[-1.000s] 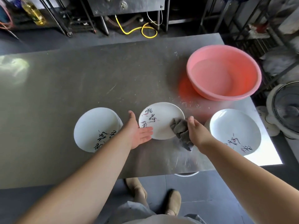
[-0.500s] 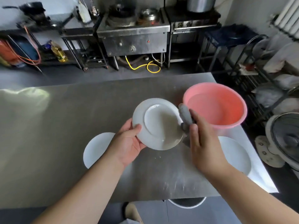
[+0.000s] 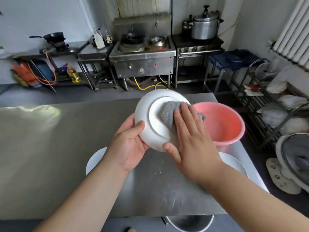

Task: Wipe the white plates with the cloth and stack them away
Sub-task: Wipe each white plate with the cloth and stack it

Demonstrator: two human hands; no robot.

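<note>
Left hand [image 3: 128, 144] grips the plate [image 3: 150, 114], flat right hand [image 3: 192, 138] presses cloth [image 3: 167, 113] beside pink basin [image 3: 222, 123].

plain white plate [image 3: 150, 131], grey cloth [image 3: 168, 113], pink basin [image 3: 224, 124], dull silver table [image 3: 58, 156].

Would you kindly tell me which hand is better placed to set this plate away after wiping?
Left, probably: the left hand grips the plate by its rim, and another white plate lies below that arm. The right hand presses the cloth flat.
</note>
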